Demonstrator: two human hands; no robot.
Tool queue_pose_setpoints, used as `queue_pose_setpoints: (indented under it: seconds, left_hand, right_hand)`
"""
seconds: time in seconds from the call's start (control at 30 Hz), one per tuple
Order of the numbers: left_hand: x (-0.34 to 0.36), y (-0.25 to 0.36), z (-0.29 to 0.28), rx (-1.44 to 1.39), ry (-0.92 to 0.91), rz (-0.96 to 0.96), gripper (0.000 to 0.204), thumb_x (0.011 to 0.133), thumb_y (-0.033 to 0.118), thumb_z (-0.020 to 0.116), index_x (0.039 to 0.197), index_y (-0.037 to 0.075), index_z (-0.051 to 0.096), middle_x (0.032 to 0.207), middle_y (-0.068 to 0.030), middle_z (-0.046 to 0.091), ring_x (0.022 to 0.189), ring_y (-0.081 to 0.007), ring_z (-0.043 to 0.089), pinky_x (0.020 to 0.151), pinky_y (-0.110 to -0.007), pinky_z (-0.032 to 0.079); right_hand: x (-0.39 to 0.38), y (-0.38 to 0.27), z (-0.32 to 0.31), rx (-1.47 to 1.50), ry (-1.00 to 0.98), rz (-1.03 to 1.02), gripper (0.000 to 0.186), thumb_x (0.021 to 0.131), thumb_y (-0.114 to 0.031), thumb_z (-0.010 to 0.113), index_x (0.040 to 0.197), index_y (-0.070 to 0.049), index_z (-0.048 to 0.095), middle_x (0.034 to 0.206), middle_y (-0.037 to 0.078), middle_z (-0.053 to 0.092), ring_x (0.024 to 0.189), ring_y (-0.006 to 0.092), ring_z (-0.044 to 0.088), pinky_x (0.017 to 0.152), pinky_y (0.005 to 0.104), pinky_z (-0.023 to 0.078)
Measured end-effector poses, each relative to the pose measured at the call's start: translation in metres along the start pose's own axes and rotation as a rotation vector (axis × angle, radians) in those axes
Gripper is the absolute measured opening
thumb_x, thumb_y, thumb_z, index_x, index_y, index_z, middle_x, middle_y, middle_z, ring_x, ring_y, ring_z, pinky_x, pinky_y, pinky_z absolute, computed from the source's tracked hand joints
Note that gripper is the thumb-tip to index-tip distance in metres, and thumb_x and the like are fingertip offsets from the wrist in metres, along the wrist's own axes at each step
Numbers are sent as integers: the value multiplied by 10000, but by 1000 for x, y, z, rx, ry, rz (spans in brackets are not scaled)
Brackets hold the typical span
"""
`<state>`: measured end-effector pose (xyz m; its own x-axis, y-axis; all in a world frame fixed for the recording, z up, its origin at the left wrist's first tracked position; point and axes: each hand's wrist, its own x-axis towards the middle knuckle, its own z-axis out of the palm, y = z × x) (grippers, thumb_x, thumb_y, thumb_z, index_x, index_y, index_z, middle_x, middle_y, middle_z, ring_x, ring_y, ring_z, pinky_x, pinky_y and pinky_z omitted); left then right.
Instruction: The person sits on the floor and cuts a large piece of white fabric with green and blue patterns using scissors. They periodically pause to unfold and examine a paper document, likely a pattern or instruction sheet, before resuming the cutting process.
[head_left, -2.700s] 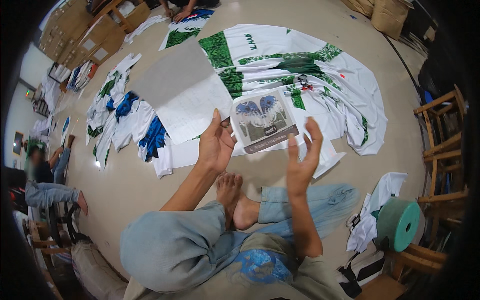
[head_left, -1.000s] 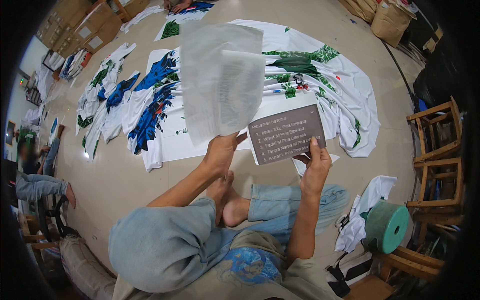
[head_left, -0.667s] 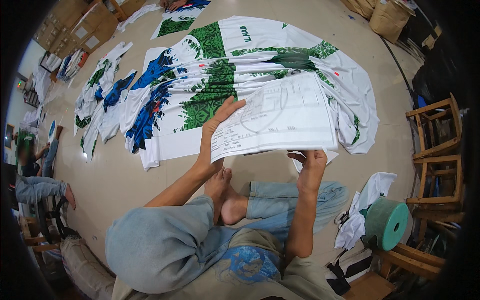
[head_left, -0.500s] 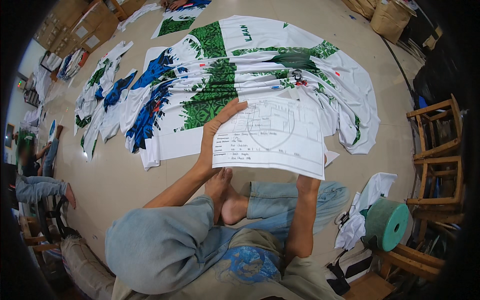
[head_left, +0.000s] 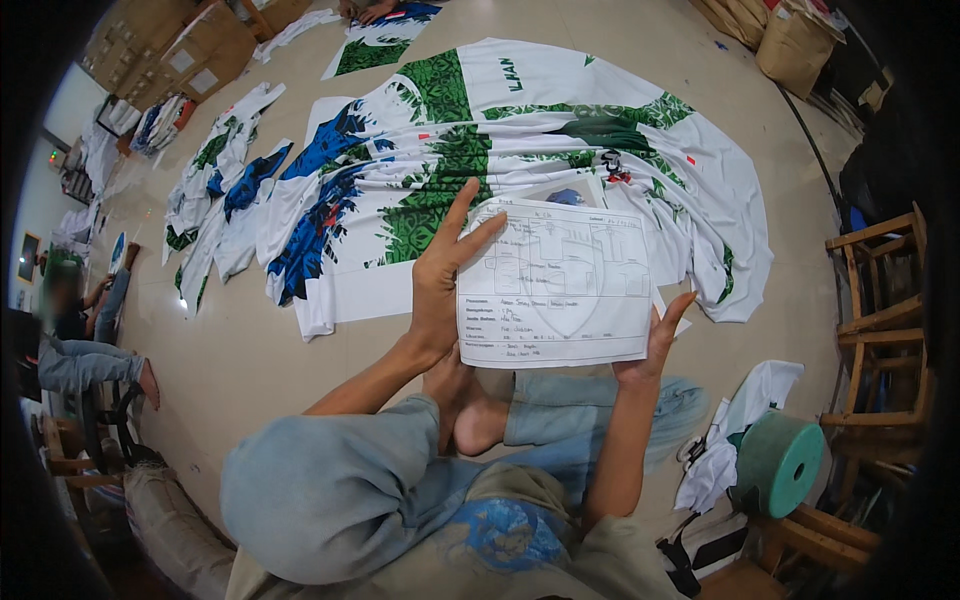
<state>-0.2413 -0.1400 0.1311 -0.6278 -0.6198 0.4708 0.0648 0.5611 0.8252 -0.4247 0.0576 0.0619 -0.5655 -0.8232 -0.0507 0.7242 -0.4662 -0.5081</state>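
Note:
A white printed form (head_left: 552, 290) with handwriting and small drawings is held up over my crossed legs. My left hand (head_left: 440, 285) grips its left edge, with the thumb and forefinger apart and the other fingers hidden behind the sheet. At the lower right corner, my right hand (head_left: 645, 350) supports it; its thumb sticks up and its fingers are behind the paper. Another sheet with a dark picture (head_left: 568, 194) peeks out behind the form's top edge. Beyond lies a heap of white, green and blue printed fabric (head_left: 440, 170), spread in folds on the floor.
More printed fabric pieces (head_left: 215, 190) lie at the left. A green roll (head_left: 780, 465) and white cloth (head_left: 708, 480) are at my right, by wooden stools (head_left: 875, 320). Cardboard boxes (head_left: 205, 50) stand far left. One person (head_left: 75, 310) sits at left; another's hands (head_left: 375, 12) touch fabric at the top.
The form has turned more level and faces me more squarely. My right thumb has come into view beside it, and my left thumb and forefinger have spread. The sheet with the picture now shows behind.

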Motion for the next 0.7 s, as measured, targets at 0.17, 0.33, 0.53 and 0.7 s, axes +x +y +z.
queue_pose_setpoints:
  seconds: [0.17, 0.33, 0.53, 0.7]
  left_hand:
    - [0, -3, -2, 45, -7, 9, 527, 810, 45, 768, 1327, 101, 685, 1609, -212, 380, 1446, -326, 440, 1139, -378, 406]
    - [0, 0, 0, 32, -29, -37, 459, 882, 0, 687, 1335, 69, 673, 1612, -205, 378, 1451, -317, 438, 1127, -348, 409]
    - [-22, -66, 15, -132, -23, -310, 399, 977, -52, 516, 1335, 41, 663, 1609, -188, 388, 1455, -290, 424, 1135, -326, 403]
    - [-82, -145, 30, 18, -135, -481, 488, 931, -105, 458, 1357, 43, 645, 1642, -196, 310, 1499, -340, 344, 1192, -383, 341]
  right_hand:
    - [14, -9, 12, -395, 72, 61, 368, 1005, -128, 650, 1308, 55, 551, 1185, 113, 698, 1027, 124, 663, 938, 252, 508]
    - [20, -8, 17, -638, 158, 60, 289, 1014, -153, 645, 1206, 62, 625, 1055, 93, 722, 902, 106, 670, 833, 253, 530]
    - [24, -19, -23, -1027, 370, -95, 314, 1001, -207, 670, 1220, 17, 655, 986, 74, 711, 795, 108, 615, 725, 284, 514]
    - [-11, -49, -122, -1625, 890, -494, 504, 946, -301, 724, 1311, 26, 606, 1109, 156, 684, 878, 251, 649, 814, 389, 528]
